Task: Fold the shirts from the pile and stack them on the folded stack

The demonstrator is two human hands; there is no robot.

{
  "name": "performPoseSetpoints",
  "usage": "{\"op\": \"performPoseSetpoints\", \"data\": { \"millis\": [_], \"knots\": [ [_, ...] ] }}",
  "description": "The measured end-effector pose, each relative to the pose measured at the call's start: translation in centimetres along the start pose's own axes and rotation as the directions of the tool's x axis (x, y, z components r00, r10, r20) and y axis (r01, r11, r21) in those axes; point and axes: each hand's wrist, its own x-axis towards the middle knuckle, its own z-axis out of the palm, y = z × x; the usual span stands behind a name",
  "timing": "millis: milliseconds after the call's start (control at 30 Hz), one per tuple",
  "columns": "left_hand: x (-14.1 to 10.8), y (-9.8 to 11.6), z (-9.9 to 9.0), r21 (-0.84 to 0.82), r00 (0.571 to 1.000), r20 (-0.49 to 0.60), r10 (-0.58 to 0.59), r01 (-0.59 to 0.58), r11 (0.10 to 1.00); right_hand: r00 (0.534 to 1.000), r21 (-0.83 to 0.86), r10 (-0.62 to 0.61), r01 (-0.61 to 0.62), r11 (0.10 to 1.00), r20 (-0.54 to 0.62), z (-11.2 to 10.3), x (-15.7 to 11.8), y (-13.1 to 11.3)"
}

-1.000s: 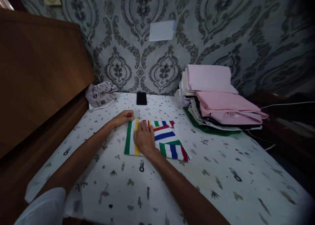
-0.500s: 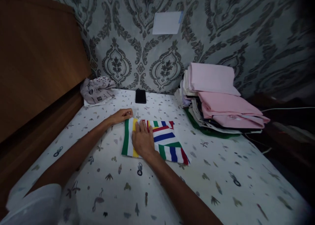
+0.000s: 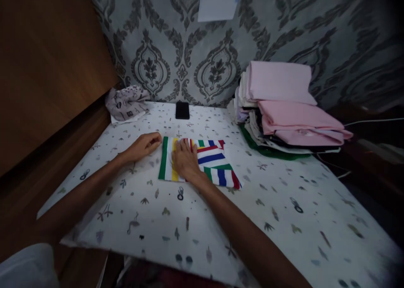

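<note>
A folded cloth with green, yellow, blue and red stripes [image 3: 214, 157] lies flat on the white patterned sheet [image 3: 148, 220]. My right hand [image 3: 186, 159] rests palm down on its left half, fingers spread and pointing away from me. Just left of the cloth's green edge, my left hand [image 3: 145, 146] hovers close to the sheet with loosely curled fingers, apart from the cloth and holding nothing.
Folded clothes [image 3: 284, 115], pink ones on top, are stacked at the back right. A black flat object [image 3: 182, 110] lies near the wall. Crumpled grey cloth [image 3: 128, 103] sits at the back left beside a brown wooden panel [image 3: 47, 65].
My left hand has moved off the cloth's upper left corner, to the left, and its fingers have loosened. My right hand stays on the cloth. The view has tilted down.
</note>
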Motion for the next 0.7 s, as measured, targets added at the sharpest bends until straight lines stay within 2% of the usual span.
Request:
{"op": "performPoseSetpoints", "data": {
  "millis": [100,167,267,367,500,600,700],
  "knots": [
    [-4.2,3.6,0.0,0.004,0.965,0.258,0.047,-0.05,0.999,0.992,0.022,-0.118,0.12,0.993,-0.048,0.3,0.5,0.3],
    [-6.7,5.4,0.7,0.12,0.938,0.342,0.061,-0.108,0.987,0.983,0.059,-0.179,0.18,0.982,-0.031,0.7,0.9,0.5],
    [-9.2,6.6,2.2,0.372,0.908,0.419,0.023,-0.195,0.907,0.98,0.1,-0.198,0.198,0.975,-0.012,1.2,1.2,0.8],
    [-10.3,6.6,3.2,0.534,0.885,0.464,-0.025,-0.257,0.805,0.979,0.118,-0.2,0.202,0.972,-0.026,1.5,1.3,1.1],
    [-10.2,7.0,3.7,0.614,0.877,0.474,-0.075,-0.268,0.742,0.977,0.131,-0.209,0.211,0.969,-0.031,1.4,1.3,1.2],
    [-9.7,8.0,4.1,0.665,0.874,0.464,-0.148,-0.233,0.71,0.98,0.134,-0.198,0.199,0.971,-0.021,1.1,1.2,1.1],
    [-8.9,8.9,4.9,0.71,0.885,0.401,-0.237,-0.137,0.69,0.979,0.133,-0.203,0.203,0.97,-0.013,1.1,1.2,1.0]
  ]
}}
